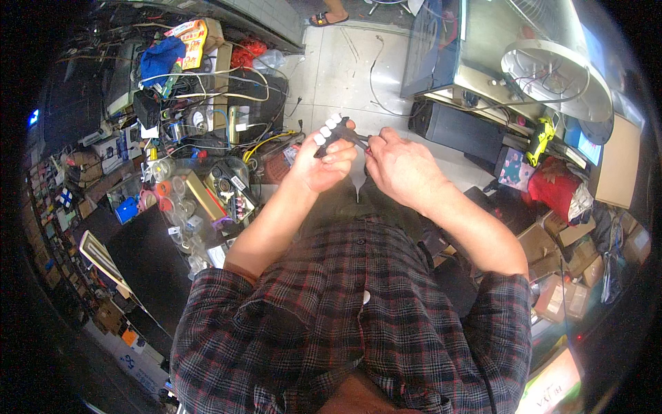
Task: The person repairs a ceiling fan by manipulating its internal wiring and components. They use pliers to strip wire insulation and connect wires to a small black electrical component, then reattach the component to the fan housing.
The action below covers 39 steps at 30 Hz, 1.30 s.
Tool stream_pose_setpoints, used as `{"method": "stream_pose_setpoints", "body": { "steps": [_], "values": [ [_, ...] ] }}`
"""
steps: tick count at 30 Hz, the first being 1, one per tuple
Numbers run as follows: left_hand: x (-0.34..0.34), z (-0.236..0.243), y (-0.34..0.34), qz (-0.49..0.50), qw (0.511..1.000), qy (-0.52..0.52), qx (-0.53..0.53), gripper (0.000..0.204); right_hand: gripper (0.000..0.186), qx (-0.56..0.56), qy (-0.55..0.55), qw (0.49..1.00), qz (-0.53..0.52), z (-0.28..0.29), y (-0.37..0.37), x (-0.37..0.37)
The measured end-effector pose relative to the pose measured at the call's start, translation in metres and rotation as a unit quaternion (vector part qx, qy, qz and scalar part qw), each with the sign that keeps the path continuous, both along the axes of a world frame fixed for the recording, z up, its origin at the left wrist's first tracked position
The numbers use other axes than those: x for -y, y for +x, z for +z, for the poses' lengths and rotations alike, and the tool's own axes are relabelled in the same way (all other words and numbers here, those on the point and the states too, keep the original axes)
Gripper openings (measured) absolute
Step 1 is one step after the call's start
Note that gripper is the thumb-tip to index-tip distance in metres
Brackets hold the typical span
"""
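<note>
In front of my chest, my left hand (325, 164) is closed round a black part with a row of white push buttons (327, 131) along its outer edge. The thumb and fingers hold it tilted, buttons facing up and left. Close beside it, my right hand (405, 169) has its fingers bent and pressed together at the right end of a thin dark piece (360, 140). That piece runs between the two hands. What exactly the right fingers pinch is hidden by the hand itself.
On the left stand cluttered shelves with cables, a blue cloth (162, 58) and an opened device (231, 186). To the right are a round white fan housing (552, 76), a yellow-green power tool (541, 140) and cardboard boxes (545, 248). Another person's sandalled foot (329, 17) is at the far end.
</note>
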State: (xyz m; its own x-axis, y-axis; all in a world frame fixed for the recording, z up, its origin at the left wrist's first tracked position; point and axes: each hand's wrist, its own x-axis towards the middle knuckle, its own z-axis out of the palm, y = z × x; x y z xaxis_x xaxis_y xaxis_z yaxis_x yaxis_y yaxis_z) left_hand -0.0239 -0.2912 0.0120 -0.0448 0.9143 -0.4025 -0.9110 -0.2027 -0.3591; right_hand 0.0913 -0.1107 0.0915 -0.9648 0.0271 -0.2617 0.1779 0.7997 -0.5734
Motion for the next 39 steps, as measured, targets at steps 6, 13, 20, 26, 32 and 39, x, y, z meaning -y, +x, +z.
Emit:
{"method": "stream_pose_setpoints", "body": {
  "steps": [6, 13, 20, 26, 32, 39],
  "values": [
    [-0.003, -0.004, -0.006, -0.028, 0.999, -0.034, 0.000, 0.035, 0.023, -0.001, 0.029, 1.000, 0.006, -0.005, 0.000, -0.005],
    [-0.011, 0.009, 0.000, -0.051, 0.847, -0.356, -0.391, 0.033, 0.024, 0.008, 0.033, 0.997, -0.065, 0.001, 0.013, -0.043],
    [-0.027, 0.043, -0.007, -0.013, 0.850, -0.275, -0.450, 0.026, 0.037, -0.045, 0.182, 0.947, -0.261, -0.060, 0.029, -0.125],
    [-0.050, 0.049, -0.001, -0.028, 0.677, -0.345, -0.650, 0.027, 0.043, -0.037, 0.222, 0.930, -0.291, -0.104, 0.002, -0.182],
    [-0.051, 0.057, -0.001, -0.068, 0.664, -0.381, -0.639, 0.031, 0.046, 0.026, 0.279, 0.912, -0.300, -0.098, -0.024, -0.182],
    [-0.044, 0.061, 0.003, -0.071, 0.532, -0.342, -0.771, 0.035, 0.044, -0.054, 0.321, 0.917, -0.231, -0.040, -0.011, -0.138]
  ]
}}
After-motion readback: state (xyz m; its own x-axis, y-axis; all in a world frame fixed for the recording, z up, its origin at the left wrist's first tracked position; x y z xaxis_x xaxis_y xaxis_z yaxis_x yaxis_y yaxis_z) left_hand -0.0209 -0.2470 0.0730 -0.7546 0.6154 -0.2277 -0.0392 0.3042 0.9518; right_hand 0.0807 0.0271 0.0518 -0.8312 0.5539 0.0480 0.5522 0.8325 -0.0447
